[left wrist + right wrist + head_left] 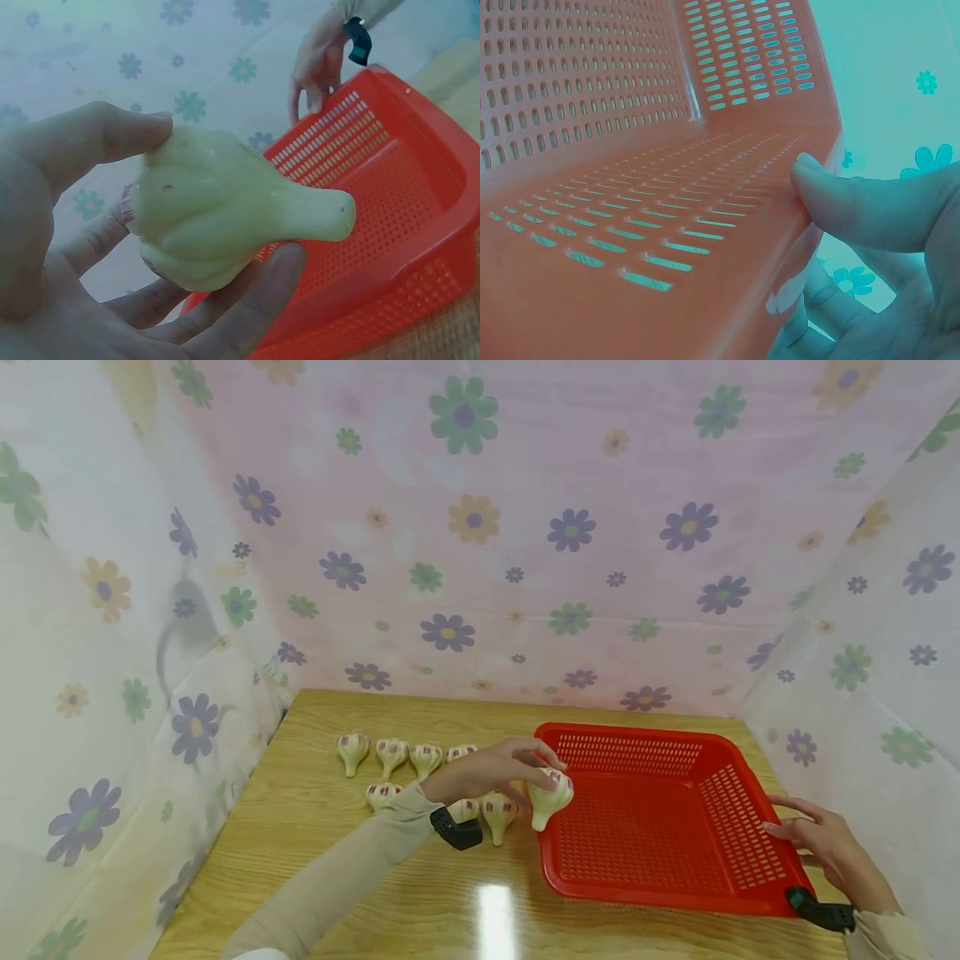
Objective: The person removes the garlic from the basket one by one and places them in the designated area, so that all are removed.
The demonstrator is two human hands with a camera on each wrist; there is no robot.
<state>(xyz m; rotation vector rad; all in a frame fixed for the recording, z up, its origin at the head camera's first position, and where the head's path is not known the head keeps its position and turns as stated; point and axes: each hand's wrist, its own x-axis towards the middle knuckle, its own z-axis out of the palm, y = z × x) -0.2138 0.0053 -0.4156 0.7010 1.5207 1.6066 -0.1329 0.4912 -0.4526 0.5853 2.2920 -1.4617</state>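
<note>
My left hand [491, 770] holds a garlic bulb [551, 793] between thumb and fingers, at the left rim of the red basket [637, 893]. In the left wrist view the pale bulb [210, 206] lies across the fingers, its stem pointing at the basket. My right hand [828, 839] grips the basket's right rim. The right wrist view shows the thumb [862, 206] on the inner side of the rim and the other fingers outside the wall. No garlic shows inside the basket.
Several more garlic bulbs [352, 752] lie in rough rows on the wooden table [315, 852], left of the basket; my left arm partly covers some. Flower-patterned cloth [480, 568] hangs behind the table and on both sides.
</note>
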